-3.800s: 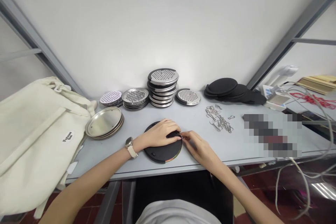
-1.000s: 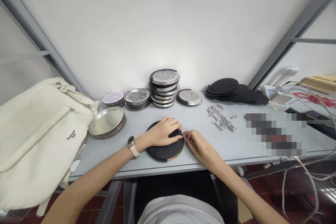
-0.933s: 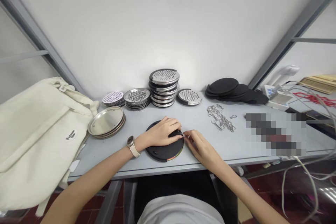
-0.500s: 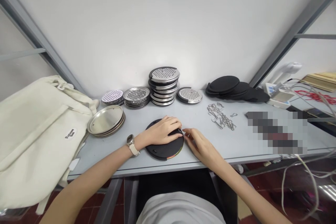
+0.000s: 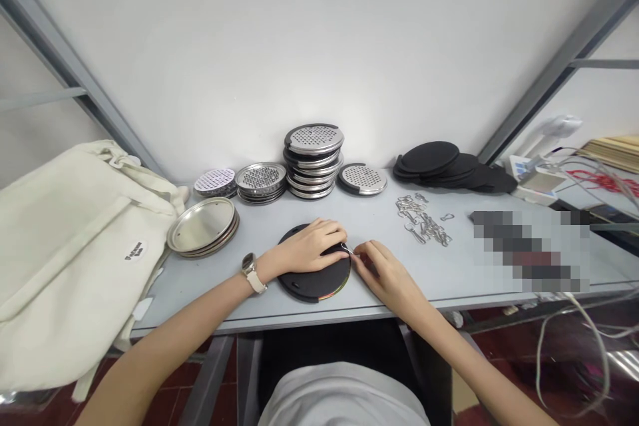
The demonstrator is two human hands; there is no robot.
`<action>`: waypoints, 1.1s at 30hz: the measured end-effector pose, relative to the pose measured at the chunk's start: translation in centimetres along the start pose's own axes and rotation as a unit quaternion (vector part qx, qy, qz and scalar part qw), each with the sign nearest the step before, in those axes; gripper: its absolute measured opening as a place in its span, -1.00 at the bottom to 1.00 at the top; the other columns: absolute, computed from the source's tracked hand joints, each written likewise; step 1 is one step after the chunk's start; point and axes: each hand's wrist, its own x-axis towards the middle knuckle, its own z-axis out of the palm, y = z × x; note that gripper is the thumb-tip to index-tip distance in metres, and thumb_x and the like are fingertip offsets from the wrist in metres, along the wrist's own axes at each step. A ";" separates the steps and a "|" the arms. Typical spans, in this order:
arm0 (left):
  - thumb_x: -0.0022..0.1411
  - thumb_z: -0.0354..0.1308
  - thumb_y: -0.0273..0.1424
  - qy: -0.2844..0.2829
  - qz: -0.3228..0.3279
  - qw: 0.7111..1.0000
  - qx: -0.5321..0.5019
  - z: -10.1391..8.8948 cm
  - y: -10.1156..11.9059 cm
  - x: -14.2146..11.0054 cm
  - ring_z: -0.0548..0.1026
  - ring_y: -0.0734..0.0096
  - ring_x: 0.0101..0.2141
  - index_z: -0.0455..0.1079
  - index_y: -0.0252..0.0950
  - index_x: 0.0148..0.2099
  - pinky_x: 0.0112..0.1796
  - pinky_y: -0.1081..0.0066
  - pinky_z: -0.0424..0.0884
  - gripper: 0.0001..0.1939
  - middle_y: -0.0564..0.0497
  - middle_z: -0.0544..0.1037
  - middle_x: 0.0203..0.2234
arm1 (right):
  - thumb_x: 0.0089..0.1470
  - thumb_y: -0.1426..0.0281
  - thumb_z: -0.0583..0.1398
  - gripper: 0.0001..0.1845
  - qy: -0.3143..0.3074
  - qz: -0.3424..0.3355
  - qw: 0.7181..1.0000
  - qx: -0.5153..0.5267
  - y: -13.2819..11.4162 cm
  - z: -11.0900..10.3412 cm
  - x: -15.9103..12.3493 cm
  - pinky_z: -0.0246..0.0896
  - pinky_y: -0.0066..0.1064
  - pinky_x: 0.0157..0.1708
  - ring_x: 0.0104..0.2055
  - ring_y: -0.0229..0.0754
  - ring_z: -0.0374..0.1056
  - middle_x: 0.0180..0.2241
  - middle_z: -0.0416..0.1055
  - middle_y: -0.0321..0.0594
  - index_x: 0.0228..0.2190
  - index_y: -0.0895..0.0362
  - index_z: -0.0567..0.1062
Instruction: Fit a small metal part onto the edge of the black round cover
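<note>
Cream bag (image 5: 74,239) with black-printed label (image 5: 136,251); red cords (image 5: 599,181); plain black discs (image 5: 429,158).

1. Running along the pale wall as a grey table (image 5: 304,213), disappearing behind a cream bag (image 5: 74,239) at the left.
2. Bearing a flat black disc (image 5: 324,279) near the front edge.
3. Holding along the back, from the left, white-topped perforated discs (image 5: 214,180), a grater stack (image 5: 260,180), a taller black-rimmed stack (image 5: 313,163) and a low perforated disc (image 5: 368,178).
4. Carrying stacked plain metal discs (image 5: 202,223) beside the bag.
5. Supporting heaped silver clips (image 5: 429,226), with one clip (image 5: 447,217) lying apart, and overlapping black discs (image 5: 429,160) behind.
6. Showing a pixelated dark item (image 5: 529,249), unreadable, at the right.
</note>
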 end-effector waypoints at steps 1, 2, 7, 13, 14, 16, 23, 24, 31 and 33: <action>0.32 0.01 -0.35 0.000 0.000 1.000 0.001 0.0 0.0 0.0 0.37 0.25 -0.08 0.32 -0.30 -0.07 -0.02 0.27 0.24 -0.81 -0.11 0.43 -0.13 | 0.27 0.36 -0.01 -0.88 -0.002 0.001 1.000 0.001 0.0 0.0 0.0 0.27 -0.29 -0.29 -0.32 -0.14 0.29 -0.36 0.30 -0.19 -0.30 0.08 0.29; 0.33 0.01 -0.34 0.000 0.001 1.000 0.003 0.0 0.0 0.0 0.37 0.25 -0.09 0.32 -0.30 -0.07 -0.02 0.26 0.24 -0.81 -0.11 0.43 -0.13 | 0.27 0.37 -0.01 -0.88 -0.005 0.001 1.000 0.000 0.0 -0.1 0.0 0.26 -0.29 -0.28 -0.32 -0.14 0.29 -0.35 0.30 -0.19 -0.30 0.08 0.29; 0.32 0.02 -0.36 0.000 0.005 1.000 0.005 0.1 -0.1 0.0 0.36 0.24 -0.08 0.32 -0.31 -0.06 -0.01 0.26 0.25 -0.81 -0.11 0.42 -0.12 | 0.27 0.38 -0.01 -0.87 -0.013 -0.007 1.000 -0.014 -0.2 -0.3 0.0 0.26 -0.29 -0.28 -0.33 -0.16 0.27 -0.34 0.28 -0.18 -0.29 0.09 0.31; 0.32 0.02 -0.37 -0.001 0.007 1.000 -0.001 0.0 0.0 0.0 0.36 0.26 -0.09 0.32 -0.31 -0.06 -0.01 0.26 0.25 -0.81 -0.10 0.42 -0.13 | 0.25 0.39 0.01 -0.89 -0.012 -0.009 1.000 0.007 -0.3 -0.3 0.0 0.27 -0.30 -0.27 -0.31 -0.15 0.30 -0.34 0.29 -0.19 -0.31 0.07 0.30; 0.31 0.02 -0.37 -0.001 0.007 1.000 -0.002 -0.1 0.0 0.0 0.36 0.26 -0.09 0.32 -0.30 -0.06 -0.01 0.26 0.25 -0.81 -0.10 0.42 -0.13 | 0.25 0.39 0.01 -0.90 -0.012 -0.008 1.000 0.010 -0.3 -0.3 0.0 0.26 -0.30 -0.27 -0.30 -0.15 0.30 -0.34 0.29 -0.19 -0.31 0.07 0.30; 0.31 0.02 -0.37 0.000 0.007 1.000 -0.006 -0.1 0.0 0.0 0.36 0.26 -0.09 0.32 -0.30 -0.07 -0.01 0.26 0.26 -0.82 -0.10 0.42 -0.13 | 0.24 0.40 0.01 -0.91 -0.011 -0.009 1.000 0.012 -0.3 -0.2 0.0 0.26 -0.29 -0.27 -0.31 -0.15 0.30 -0.35 0.29 -0.20 -0.31 0.07 0.29; 0.30 0.03 -0.39 0.007 0.008 1.000 -0.015 -0.2 0.1 0.0 0.37 0.24 -0.08 0.33 -0.29 -0.06 -0.01 0.24 0.28 -0.82 -0.11 0.42 -0.13 | 0.23 0.41 0.02 -0.92 -0.007 -0.008 1.000 0.010 -0.2 -0.2 0.0 0.27 -0.30 -0.27 -0.30 -0.14 0.31 -0.35 0.31 -0.19 -0.31 0.08 0.30; 0.30 0.03 -0.39 0.006 0.008 1.000 -0.016 -0.2 0.1 0.0 0.37 0.24 -0.08 0.33 -0.30 -0.07 -0.01 0.24 0.28 -0.82 -0.11 0.42 -0.13 | 0.23 0.41 0.02 -0.92 -0.008 -0.006 1.000 0.010 -0.2 -0.2 0.0 0.28 -0.30 -0.27 -0.30 -0.14 0.31 -0.35 0.31 -0.19 -0.31 0.08 0.30; 0.31 0.02 -0.38 0.005 0.008 1.000 -0.021 -0.3 0.2 0.0 0.37 0.24 -0.07 0.33 -0.30 -0.06 -0.01 0.23 0.28 -0.81 -0.12 0.42 -0.13 | 0.23 0.39 0.03 -0.91 -0.004 -0.009 1.000 0.013 -0.2 -0.2 0.0 0.29 -0.30 -0.28 -0.32 -0.15 0.32 -0.37 0.32 -0.20 -0.30 0.08 0.32; 0.31 0.03 -0.38 0.006 0.009 1.000 -0.025 -0.3 0.2 0.0 0.37 0.23 -0.07 0.34 -0.30 -0.05 -0.01 0.23 0.29 -0.80 -0.13 0.42 -0.13 | 0.23 0.39 0.03 -0.90 -0.001 -0.011 1.000 0.009 -0.2 -0.2 0.0 0.29 -0.31 -0.29 -0.33 -0.15 0.32 -0.38 0.33 -0.20 -0.31 0.08 0.33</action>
